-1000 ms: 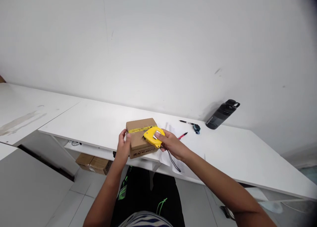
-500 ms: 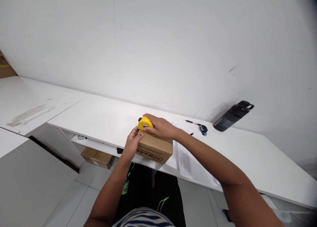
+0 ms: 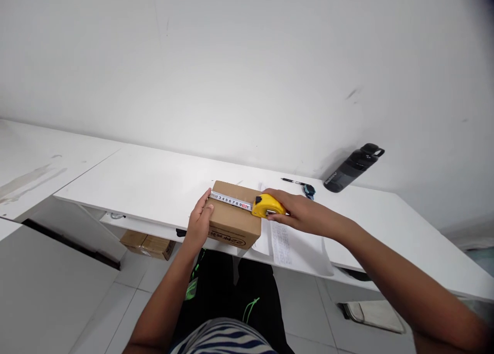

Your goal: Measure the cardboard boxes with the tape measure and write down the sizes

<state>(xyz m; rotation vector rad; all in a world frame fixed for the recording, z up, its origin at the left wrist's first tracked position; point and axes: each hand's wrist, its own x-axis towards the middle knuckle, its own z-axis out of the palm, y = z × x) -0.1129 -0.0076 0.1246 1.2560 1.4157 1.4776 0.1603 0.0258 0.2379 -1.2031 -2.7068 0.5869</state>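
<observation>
A brown cardboard box (image 3: 233,218) with dark printing on its near side sits at the table's front edge. My left hand (image 3: 199,221) grips the box's left side, thumb on the top face and fingers round the edge by the tape's end. Across the top runs the pulled-out blade (image 3: 230,200) of a tape measure, its centimetre numbers facing up. My right hand (image 3: 303,211) is closed round the yellow tape measure case (image 3: 269,205), which rests at the box's right edge.
Printed papers (image 3: 283,243) lie right of the box on the white table (image 3: 154,181). Behind them are a black pen (image 3: 293,181), a small dark blue item (image 3: 309,190) and a black bottle (image 3: 349,170) by the wall. Another carton (image 3: 144,244) is below the table.
The box has been turned, so its yellow-taped side no longer shows. My right hand has moved right with the tape measure case, drawing the blade out across the top, while my left hand stays at the left edge.
</observation>
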